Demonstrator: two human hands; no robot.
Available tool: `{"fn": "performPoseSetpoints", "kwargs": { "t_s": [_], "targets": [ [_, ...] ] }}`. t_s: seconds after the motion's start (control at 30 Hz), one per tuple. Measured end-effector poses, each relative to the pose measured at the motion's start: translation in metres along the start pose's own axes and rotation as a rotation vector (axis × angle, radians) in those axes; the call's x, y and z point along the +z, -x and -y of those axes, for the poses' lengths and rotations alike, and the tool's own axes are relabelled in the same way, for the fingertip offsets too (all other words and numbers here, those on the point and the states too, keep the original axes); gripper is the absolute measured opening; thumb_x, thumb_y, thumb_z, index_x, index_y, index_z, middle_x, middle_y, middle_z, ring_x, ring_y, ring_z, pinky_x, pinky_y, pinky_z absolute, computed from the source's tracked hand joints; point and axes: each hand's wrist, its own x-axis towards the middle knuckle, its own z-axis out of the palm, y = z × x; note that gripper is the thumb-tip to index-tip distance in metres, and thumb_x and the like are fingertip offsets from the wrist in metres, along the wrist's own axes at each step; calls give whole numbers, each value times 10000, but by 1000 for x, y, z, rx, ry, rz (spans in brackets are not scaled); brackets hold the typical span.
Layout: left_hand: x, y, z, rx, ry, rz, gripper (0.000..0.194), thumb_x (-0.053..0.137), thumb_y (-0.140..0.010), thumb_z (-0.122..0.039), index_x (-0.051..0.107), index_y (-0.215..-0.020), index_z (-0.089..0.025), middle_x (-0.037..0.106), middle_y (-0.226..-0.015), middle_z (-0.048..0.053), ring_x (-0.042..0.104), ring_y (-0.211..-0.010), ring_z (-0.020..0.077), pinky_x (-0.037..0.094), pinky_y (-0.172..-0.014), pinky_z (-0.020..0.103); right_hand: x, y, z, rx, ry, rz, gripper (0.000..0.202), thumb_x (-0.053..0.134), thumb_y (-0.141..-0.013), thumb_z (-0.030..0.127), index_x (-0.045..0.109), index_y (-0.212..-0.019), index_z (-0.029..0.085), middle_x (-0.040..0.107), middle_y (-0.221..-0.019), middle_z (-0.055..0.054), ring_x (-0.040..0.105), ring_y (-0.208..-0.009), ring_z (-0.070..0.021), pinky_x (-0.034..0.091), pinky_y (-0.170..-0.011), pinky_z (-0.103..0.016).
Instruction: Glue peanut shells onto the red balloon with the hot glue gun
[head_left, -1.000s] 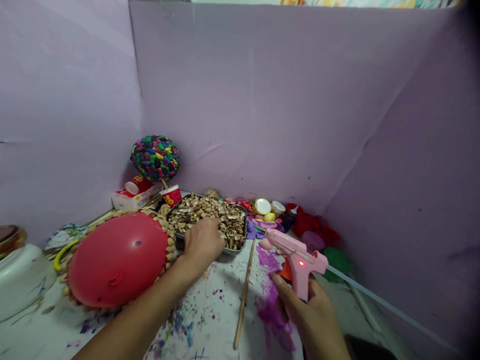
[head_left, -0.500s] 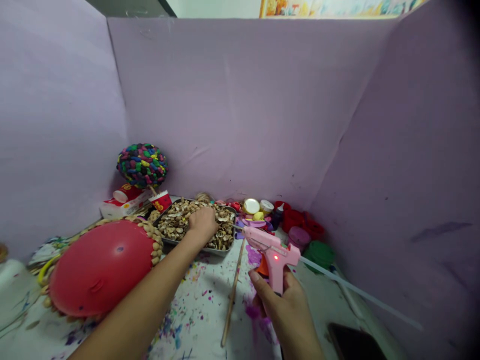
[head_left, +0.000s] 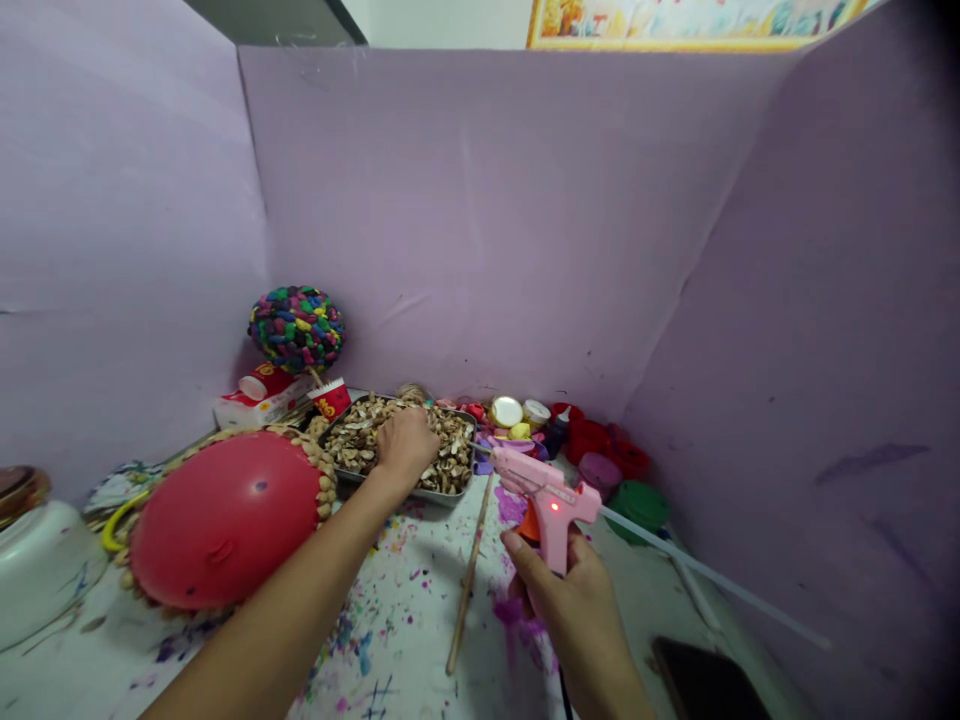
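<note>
My left hand [head_left: 407, 447] reaches into a metal tray [head_left: 442, 497] heaped with tan nut shells [head_left: 358, 430]. Its fingers are curled down among the shells, and whatever they pinch is hidden. In my right hand [head_left: 574, 610] is a pink glue gun [head_left: 553, 495], gripped by its handle, with a red light lit. Its nozzle points left, toward the tray's right edge, and a long clear glue stick [head_left: 712, 572] sticks out of its back. A red balloon [head_left: 225, 520], edged with rows of nut shells, lies left of my left forearm.
A ball covered in coloured lumps [head_left: 297, 328] sits at the back left above red-and-white boxes [head_left: 259, 408]. A wooden stick [head_left: 470, 580] lies between my arms. Paint pots [head_left: 600, 470] crowd the back right. A dark phone [head_left: 705, 680] and a white pot [head_left: 45, 570] stand at the sides.
The whole view has shifted slightly, so the things on the left appear further right. My left hand stays in the shells, and my right hand keeps hold of the glue gun.
</note>
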Motion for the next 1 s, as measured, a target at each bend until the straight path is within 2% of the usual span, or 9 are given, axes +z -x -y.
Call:
{"fn": "performPoseSetpoints", "kwargs": {
  "t_s": [0.17,0.33,0.4,0.5,0.63,0.77,0.87,1.0],
  "targets": [
    [-7,8,3,-10,299,-69,187,505,-716,-270,671,-735,-187,689,-762,67,622,-762,198,440,-677,272,0,-2,-1,20,-15,3,263,672,-588,361,565,-709,153,510,-363,57,472,-309,-112,332,-313,-197],
    [-10,23,9,-132,630,-80,276,451,-731,-333,641,-743,-134,638,-595,16,517,-416,104,386,-426,213,4,-6,-7,49,-54,26,248,678,-580,340,539,-674,158,488,-333,68,431,-280,-97,312,-304,-193],
    [-7,26,13,-183,719,-88,285,445,-723,-338,632,-754,-125,627,-581,9,477,-364,90,344,-375,204,8,-6,-10,46,-55,37,238,676,-592,319,532,-691,156,499,-350,68,429,-288,-88,310,-308,-185],
    [1,26,21,-216,791,-123,250,475,-695,-337,621,-709,-135,611,-564,-2,486,-390,96,336,-387,201,16,-8,-13,34,-52,60,227,664,-618,301,522,-716,153,504,-356,71,405,-287,-75,301,-308,-177],
    [7,27,26,-179,820,-177,210,516,-671,-333,611,-624,-152,588,-552,-12,519,-524,120,379,-504,211,28,-17,-9,1,-85,87,236,657,-631,297,524,-742,137,512,-392,67,416,-308,-73,314,-311,-178],
    [0,41,23,-134,845,-153,219,524,-674,-329,596,-573,-149,552,-517,-23,479,-514,112,373,-529,215,44,-31,0,-34,-157,115,301,660,-620,279,550,-842,109,596,-603,13,511,-416,-88,363,-344,-181],
    [-8,55,19,-102,847,-135,200,543,-669,-317,594,-569,-151,548,-516,-23,464,-508,109,365,-528,216,54,-37,2,-53,-187,140,338,664,-632,296,541,-888,114,617,-750,-15,522,-446,-72,366,-356,-173],
    [-11,67,13,-79,845,-129,160,558,-659,-278,594,-564,-154,564,-540,-16,482,-541,115,369,-550,216,61,-35,-4,-63,-162,170,348,694,-624,325,534,-854,118,593,-662,9,546,-451,-96,381,-362,-181]
  ]
}}
